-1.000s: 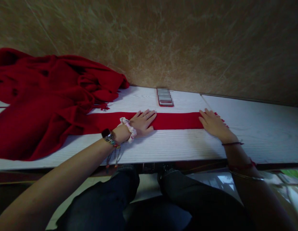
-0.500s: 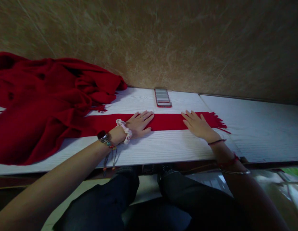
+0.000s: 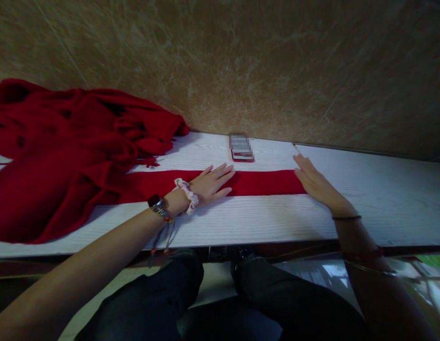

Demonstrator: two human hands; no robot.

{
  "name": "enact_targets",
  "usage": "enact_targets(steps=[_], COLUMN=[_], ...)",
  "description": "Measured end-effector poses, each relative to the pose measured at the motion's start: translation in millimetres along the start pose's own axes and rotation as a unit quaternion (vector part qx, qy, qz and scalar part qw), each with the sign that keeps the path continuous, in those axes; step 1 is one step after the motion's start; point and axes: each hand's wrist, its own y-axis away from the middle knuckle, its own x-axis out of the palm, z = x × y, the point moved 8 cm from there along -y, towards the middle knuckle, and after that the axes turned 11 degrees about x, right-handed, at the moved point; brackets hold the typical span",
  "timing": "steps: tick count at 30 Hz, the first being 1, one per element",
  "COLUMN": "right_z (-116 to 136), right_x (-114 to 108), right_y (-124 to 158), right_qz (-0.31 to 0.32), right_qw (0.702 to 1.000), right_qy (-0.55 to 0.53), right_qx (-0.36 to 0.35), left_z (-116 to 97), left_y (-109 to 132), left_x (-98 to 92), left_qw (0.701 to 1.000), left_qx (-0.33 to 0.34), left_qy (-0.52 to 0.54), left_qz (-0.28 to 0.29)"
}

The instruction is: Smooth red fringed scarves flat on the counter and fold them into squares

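A red scarf [image 3: 266, 183] stretches in a narrow flat band across the white board, its left part bunched into a loose heap. My left hand [image 3: 210, 185] rests flat on the middle of the band, fingers spread and palm down. At the band's right end is my right hand [image 3: 318, 185], with its fingers stretched out and holding nothing. The scarf's fringed tip does not show now; my right hand covers that area. Whether the right palm touches the cloth, I cannot tell.
A phone with a red edge [image 3: 242, 148] lies behind the band, its screen blurred out. A brown marbled wall [image 3: 220, 66] runs along the back of the white board [image 3: 255, 220]. My legs are below its front edge.
My right hand has slid right along the band to its end, and the fringe there has gone out of sight. My left hand has shifted slightly right, still flat on the scarf.
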Motion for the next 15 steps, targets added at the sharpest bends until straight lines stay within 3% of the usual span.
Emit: enact_targets(steps=[3,5,9,15], right_z=[56,70,68,62], right_x=[14,34,58,38], right_y=[9,15,26,31], right_qz=[0.025,0.062,0.07,0.023], right_qw=[0.992,0.986,0.979,0.976], right_qy=[-0.012,0.02,0.091,0.156], right_qx=[-0.123,-0.151,-0.17,-0.152], left_z=[-4,-4,-4,-3], left_y=[-2,-2,-1,-1], left_x=[3.9,9.1,11.8,11.7], left_qw=[1.0,0.999,0.999,0.999], left_qx=[0.019,0.021,0.025,0.02], left_qy=[-0.004,-0.001,0.003,-0.002], left_qz=[0.006,0.027,0.034,0.031])
